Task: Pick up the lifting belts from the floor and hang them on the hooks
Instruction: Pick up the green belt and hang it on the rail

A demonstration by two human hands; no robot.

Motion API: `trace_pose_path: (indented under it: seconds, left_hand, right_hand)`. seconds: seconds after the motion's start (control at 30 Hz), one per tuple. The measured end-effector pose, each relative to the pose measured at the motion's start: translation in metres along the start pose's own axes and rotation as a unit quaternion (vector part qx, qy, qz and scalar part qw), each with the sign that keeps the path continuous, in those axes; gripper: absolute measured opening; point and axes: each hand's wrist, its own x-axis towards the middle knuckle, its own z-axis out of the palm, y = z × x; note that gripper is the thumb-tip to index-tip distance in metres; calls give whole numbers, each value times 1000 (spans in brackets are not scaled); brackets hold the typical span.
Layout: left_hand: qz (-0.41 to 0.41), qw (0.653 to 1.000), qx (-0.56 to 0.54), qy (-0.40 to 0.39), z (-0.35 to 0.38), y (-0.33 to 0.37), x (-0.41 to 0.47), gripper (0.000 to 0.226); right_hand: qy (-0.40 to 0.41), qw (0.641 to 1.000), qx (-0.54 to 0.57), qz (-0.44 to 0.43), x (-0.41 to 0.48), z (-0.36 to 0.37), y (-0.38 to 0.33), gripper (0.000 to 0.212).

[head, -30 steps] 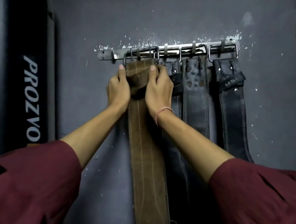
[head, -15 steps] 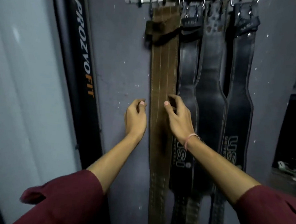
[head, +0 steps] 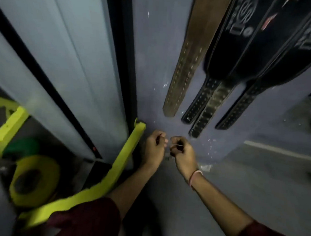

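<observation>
Grey wall (head: 154, 63) fills the view, looking steeply down. Four belts hang flat against it: a brown belt (head: 188, 65) and beside it three black belts (head: 244, 55), their hooks out of sight above. Both hands sit low near the floor (head: 256, 177), the left hand (head: 154, 150) and right hand (head: 182, 153) loosely curled, holding nothing. No further belt shows below, so the hanging looks finished or nearly so. A yellow frame (head: 123, 161) and yellow weight plate (head: 34, 180) crowd the left.

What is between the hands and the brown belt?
Only bare grey wall, seen in the head view. Both hands hang below the brown belt, touching nothing.
</observation>
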Motion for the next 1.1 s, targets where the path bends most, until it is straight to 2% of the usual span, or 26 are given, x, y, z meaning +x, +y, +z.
trace_pose_path:
  seconds: [0.1, 0.23, 0.33, 0.4, 0.57, 0.63, 0.73, 0.8, 0.83, 0.9, 0.97, 1.1]
  left_hand:
    - [-62, 996, 66, -17, 4, -91, -19, 13]
    - [-186, 974, 122, -51, -1, -205, -47, 35]
    - [-279, 952, 111, -51, -8, -276, -74, 34]
    - [-306, 943, 120, -50, -13, -320, -86, 30]
    - [-385, 915, 95, -69, -20, -431, -94, 17]
    - [-384, 915, 108, -67, -18, -478, -90, 19]
    - [-364, 915, 159, -74, -13, -551, -80, 24]
    - [-365, 906, 196, -87, -8, -601, -71, 26]
    - [-360, 902, 217, -100, -6, -626, -66, 28]
    - [-305, 891, 302, -149, -4, -672, -53, 36]
    - [-218, 847, 428, -229, -3, -711, -38, 46]
    - [-117, 699, 615, -344, -9, -761, -4, 58]
  right_hand:
    - [-55, 996, -4, 71, -21, 20, 68, 28]
    - [-118, 977, 0, 176, -40, 44, 166, 24]
    - [-142, 964, -36, 221, -52, 63, 242, 24]
    - [-150, 954, -44, 256, -58, 77, 293, 18]
    - [-193, 914, -46, 354, -57, 124, 419, 21]
    - [-214, 904, -50, 368, -53, 145, 469, 12]
    - [-228, 895, -54, 381, -44, 187, 538, 12]
    - [-242, 896, -61, 366, -36, 221, 581, 22]
    - [-251, 898, -66, 356, -30, 239, 601, 27]
    - [-279, 892, -67, 349, -21, 275, 636, 22]
    - [-297, 888, -65, 345, -14, 304, 662, 21]
    - [-293, 890, -62, 344, -10, 337, 695, 25]
